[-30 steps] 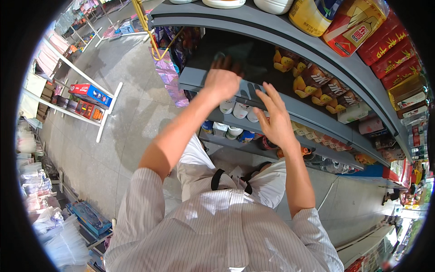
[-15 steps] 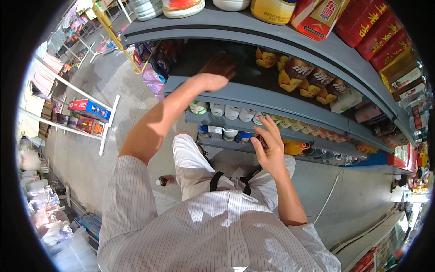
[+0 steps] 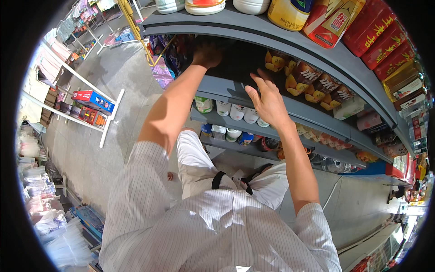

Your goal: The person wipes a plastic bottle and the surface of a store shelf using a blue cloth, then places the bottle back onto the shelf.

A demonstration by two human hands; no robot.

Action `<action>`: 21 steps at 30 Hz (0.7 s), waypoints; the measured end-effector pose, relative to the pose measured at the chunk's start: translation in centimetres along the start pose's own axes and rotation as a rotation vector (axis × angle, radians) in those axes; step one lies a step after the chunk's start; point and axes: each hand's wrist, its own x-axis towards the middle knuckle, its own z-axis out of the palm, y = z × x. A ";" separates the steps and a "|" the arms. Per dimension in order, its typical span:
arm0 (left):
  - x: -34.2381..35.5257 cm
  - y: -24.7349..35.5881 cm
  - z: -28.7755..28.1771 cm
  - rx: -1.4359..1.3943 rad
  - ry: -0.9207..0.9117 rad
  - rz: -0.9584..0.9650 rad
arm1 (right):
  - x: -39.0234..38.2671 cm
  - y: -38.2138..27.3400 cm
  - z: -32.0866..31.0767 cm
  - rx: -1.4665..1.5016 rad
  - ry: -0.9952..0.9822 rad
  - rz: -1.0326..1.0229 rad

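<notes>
My left hand [image 3: 207,55] reaches into the dark left part of the second shelf [image 3: 229,88], its fingers lost in shadow and blur. My right hand [image 3: 268,100] hovers at the front edge of that shelf. Its thumb and fingers are apart, with nothing between them. Just right of it, dark-labelled drink bottles [image 3: 302,78] with yellow fruit pictures lie in a group on the shelf. Beneath my hands, a lower shelf [image 3: 213,119] carries a row of white-topped containers [image 3: 237,112].
Overhead, the upper shelf [image 3: 253,20] holds large bottles and red cartons [image 3: 333,20]. A yellow metal frame [image 3: 132,31] and shiny purple packages [image 3: 161,72] stand at the shelf's left end. Further left is a white rack [image 3: 113,115] with boxes [image 3: 94,100].
My right hand has risen from beside the lower shelf to the second shelf's edge. My left hand has gone deeper into that shelf. The whole view has shifted slightly.
</notes>
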 end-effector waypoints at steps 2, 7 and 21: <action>-2.4 1.0 -0.7 -0.023 0.022 -0.091 | 0.2 1.1 0.8 -0.007 0.027 0.004; -12.1 3.1 -5.6 -0.049 -0.025 -0.178 | 0.6 0.6 2.1 -0.003 0.008 -0.094; -16.4 13.4 -10.5 -2.352 0.014 -0.464 | 1.9 -1.7 6.1 1.026 0.230 0.209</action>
